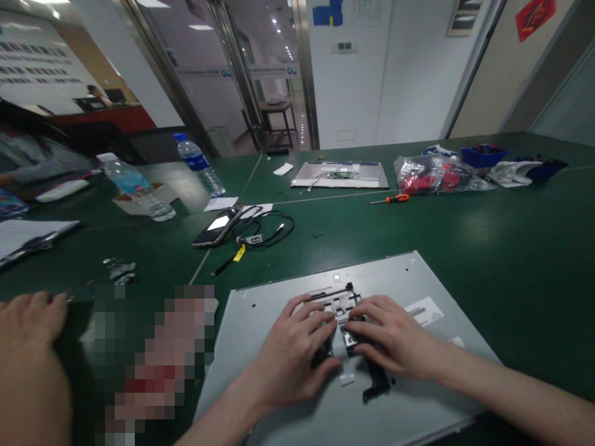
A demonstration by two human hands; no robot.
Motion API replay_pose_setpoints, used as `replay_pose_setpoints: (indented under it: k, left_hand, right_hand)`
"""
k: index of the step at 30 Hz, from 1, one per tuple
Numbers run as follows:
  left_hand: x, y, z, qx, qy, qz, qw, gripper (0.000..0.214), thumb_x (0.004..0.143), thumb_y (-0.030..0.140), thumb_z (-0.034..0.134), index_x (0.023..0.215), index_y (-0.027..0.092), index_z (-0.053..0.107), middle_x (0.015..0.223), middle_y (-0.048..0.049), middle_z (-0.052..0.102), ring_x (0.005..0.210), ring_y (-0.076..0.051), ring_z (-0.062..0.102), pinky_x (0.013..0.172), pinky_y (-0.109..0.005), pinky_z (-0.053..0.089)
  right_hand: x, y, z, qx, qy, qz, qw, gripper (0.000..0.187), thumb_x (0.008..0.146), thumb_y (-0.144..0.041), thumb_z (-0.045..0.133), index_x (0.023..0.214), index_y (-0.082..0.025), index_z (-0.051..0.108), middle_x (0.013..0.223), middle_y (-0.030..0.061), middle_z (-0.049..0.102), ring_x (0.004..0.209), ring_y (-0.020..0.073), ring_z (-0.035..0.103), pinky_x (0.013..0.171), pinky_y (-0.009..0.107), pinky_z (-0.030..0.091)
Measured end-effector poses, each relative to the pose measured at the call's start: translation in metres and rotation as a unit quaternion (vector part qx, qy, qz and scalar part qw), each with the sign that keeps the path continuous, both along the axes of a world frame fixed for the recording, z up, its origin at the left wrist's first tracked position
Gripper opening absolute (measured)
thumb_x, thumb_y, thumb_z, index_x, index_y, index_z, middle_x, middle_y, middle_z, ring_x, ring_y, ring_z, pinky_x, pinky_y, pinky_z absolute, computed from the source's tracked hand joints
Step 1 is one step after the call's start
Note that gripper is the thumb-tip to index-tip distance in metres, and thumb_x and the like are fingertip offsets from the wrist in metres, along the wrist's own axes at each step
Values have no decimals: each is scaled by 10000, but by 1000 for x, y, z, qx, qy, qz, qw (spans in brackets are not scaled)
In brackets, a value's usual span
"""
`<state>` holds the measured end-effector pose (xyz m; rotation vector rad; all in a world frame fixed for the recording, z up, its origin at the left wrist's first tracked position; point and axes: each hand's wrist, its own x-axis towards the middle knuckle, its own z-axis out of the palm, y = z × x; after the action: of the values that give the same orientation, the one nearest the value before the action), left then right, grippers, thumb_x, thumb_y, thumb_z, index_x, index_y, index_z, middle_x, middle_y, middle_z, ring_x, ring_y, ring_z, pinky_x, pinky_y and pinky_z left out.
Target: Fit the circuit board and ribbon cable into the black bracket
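Note:
A grey flat metal panel, like the back of a display, lies on the table in front of me. At its middle sits a black-and-silver metal bracket with cut-outs and a black arm. My left hand curls over the bracket's left side, thumb and fingers bent round it. My right hand grips its right side, fingers on top and thumb below. Between the hands runs a pale flat strip, perhaps a ribbon cable. My fingers hide part of the bracket. A white label is stuck near my right hand.
Another person's hand rests at the left, near a pixelated patch. Beyond the panel lie a phone, a black cable, an orange screwdriver, another panel and a plastic bag. Two bottles stand or lean at the left.

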<state>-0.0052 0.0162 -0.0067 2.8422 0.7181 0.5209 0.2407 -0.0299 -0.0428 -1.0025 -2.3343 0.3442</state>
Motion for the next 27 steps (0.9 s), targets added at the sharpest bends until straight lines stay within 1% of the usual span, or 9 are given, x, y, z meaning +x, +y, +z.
replay_pose_setpoints:
  k: [3, 6, 11, 16, 20, 22, 25, 27]
  left_hand:
    - [1, 0, 0, -17, -1, 5, 1000, 390, 833, 389, 748, 1162, 197, 661, 1130, -71, 738, 1096, -314, 658, 1083, -572, 392]
    - [2, 0, 1, -34, -4, 10, 999, 358, 842, 376, 729, 1150, 207, 658, 1102, -66, 735, 1074, -302, 656, 1087, -562, 384]
    - [3, 0, 0, -51, -6, 10, 999, 353, 833, 360, 720, 1146, 214, 646, 1083, -62, 729, 1054, -287, 653, 1086, -549, 384]
    - [4, -1, 0, -59, 0, 8, 998, 341, 839, 350, 698, 1148, 216, 641, 1086, -69, 719, 1059, -292, 651, 1088, -561, 383]
    - [3, -1, 1, -56, 12, 5, 998, 337, 850, 356, 690, 1156, 222, 648, 1096, -71, 713, 1071, -295, 650, 1079, -568, 396]
    - [3, -1, 1, -50, 12, 2, 999, 353, 848, 358, 693, 1172, 225, 647, 1110, -72, 711, 1081, -297, 649, 1077, -571, 400]
    - [2, 0, 1, -44, 13, -2, 999, 377, 831, 342, 702, 1185, 226, 644, 1124, -70, 712, 1094, -301, 646, 1079, -573, 401]
    - [2, 0, 1, -44, 15, -2, 999, 384, 826, 336, 705, 1189, 225, 642, 1134, -71, 711, 1097, -304, 645, 1081, -578, 399]
  right_hand:
    - [-1, -2, 2, 7, -13, 46, 999, 283, 1018, -275, 556, 1283, -199, 618, 1243, 107, 639, 1178, 254, 552, 1039, 427, 449]
    - [-2, -4, 2, 11, -31, 68, 997, 277, 1003, -285, 589, 1269, -220, 629, 1267, 105, 622, 1193, 258, 543, 1037, 432, 457]
    - [-4, -4, 5, 11, -44, 73, 996, 250, 983, -267, 612, 1227, -244, 660, 1390, 112, 564, 1238, 271, 530, 1028, 455, 475]
    - [-4, -4, 7, 26, -42, 72, 996, 235, 977, -261, 618, 1202, -262, 685, 1413, 106, 562, 1208, 273, 551, 977, 464, 510]
    - [-3, -5, 5, 43, -26, 77, 996, 234, 977, -260, 616, 1195, -269, 700, 1416, 96, 563, 1222, 263, 548, 986, 458, 513]
    - [-2, -5, 5, 44, -22, 83, 995, 205, 975, -275, 620, 1155, -263, 718, 1408, 95, 567, 1228, 263, 544, 989, 461, 513]
    - [-1, -4, 4, 42, -22, 89, 995, 138, 975, -296, 631, 1038, -251, 744, 1440, 87, 547, 1259, 265, 531, 1005, 466, 505]
    - [-1, -4, 5, 41, -23, 93, 995, 127, 970, -286, 636, 1013, -244, 748, 1475, 85, 523, 1289, 266, 516, 1024, 468, 494]
